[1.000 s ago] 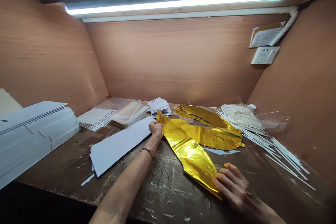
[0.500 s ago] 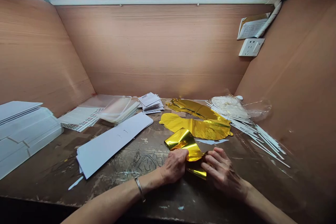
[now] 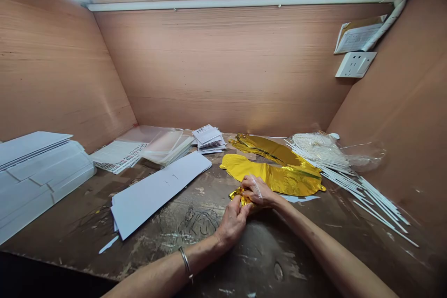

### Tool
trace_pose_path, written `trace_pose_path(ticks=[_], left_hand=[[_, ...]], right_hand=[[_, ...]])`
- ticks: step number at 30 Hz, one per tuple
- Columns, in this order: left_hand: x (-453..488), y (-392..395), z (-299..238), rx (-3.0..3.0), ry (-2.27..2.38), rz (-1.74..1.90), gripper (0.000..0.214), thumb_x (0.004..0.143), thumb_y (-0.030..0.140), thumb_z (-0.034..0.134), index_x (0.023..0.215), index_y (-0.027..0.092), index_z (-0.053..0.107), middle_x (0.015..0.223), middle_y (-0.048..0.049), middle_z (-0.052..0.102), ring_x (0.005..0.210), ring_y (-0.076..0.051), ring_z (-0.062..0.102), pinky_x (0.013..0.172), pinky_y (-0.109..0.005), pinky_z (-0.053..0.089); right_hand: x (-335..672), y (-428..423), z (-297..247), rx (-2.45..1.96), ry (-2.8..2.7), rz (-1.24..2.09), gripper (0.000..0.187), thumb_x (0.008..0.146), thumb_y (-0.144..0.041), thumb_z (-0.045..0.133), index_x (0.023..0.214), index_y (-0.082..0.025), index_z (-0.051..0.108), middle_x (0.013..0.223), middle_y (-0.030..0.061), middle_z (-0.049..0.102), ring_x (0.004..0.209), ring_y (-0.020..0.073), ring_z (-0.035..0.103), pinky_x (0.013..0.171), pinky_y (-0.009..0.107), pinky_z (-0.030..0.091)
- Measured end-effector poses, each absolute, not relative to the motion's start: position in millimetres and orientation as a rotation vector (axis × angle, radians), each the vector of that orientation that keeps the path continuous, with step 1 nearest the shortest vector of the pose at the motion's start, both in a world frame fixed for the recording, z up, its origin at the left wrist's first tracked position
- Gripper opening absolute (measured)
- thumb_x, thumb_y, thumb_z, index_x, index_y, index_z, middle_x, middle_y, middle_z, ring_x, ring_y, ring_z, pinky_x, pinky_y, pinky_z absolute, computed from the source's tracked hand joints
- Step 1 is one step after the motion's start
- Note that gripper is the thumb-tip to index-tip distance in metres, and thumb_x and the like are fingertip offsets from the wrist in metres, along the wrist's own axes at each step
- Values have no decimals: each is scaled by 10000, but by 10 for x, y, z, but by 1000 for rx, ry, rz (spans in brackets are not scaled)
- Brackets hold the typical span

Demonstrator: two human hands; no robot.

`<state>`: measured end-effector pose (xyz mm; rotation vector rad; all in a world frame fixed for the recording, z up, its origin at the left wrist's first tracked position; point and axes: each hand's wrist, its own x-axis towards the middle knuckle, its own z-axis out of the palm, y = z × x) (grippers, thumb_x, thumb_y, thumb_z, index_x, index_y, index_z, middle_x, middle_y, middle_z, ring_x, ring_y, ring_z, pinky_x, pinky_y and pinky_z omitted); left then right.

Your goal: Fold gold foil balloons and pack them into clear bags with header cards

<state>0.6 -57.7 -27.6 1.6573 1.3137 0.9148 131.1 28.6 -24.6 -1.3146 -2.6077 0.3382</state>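
Observation:
Between my hands is a gold foil balloon, bunched up small and mostly covered by my fingers. My left hand, with a metal bangle at the wrist, grips it from the near side. My right hand is closed over it from above and to the right. Just behind my hands lies another flat gold foil balloon, long and curved with tabs at its ends. Further back rests a stack of similar gold foil balloons.
At right lie several white sticks beside a plastic bag of sticks. Left of my hands are long white cards, clear plastic sleeves, a stack of printed slips, a printed sheet and folded white boxes.
The foil between my hands has gone from a loosely folded piece to a small bunch. My right hand has moved left and up, over it, close against my left hand. The view has shifted slightly.

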Motion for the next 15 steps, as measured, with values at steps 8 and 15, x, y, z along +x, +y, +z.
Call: trace_pose_path(ticks=[8,15], left_hand=[[-96,-730,-75,2197,1512,867,311,796,252,429,1094,161,433,997,-119,564,932,-238,520,808,-398,388],[-301,-785,-272,2793,1123,410,680,743,549,426,1250,107,325,1318,-173,328,1246,-282,225,998,-441,218]], right_hand=[[1281,167,-310,-1348,-2608,173,160,813,-313,420,866,-195,513,916,33,518,848,168,442,664,287,265],[1260,131,-394,-1362,-2539,114,224,800,-400,453,865,-190,494,898,36,523,823,161,471,671,279,276]])
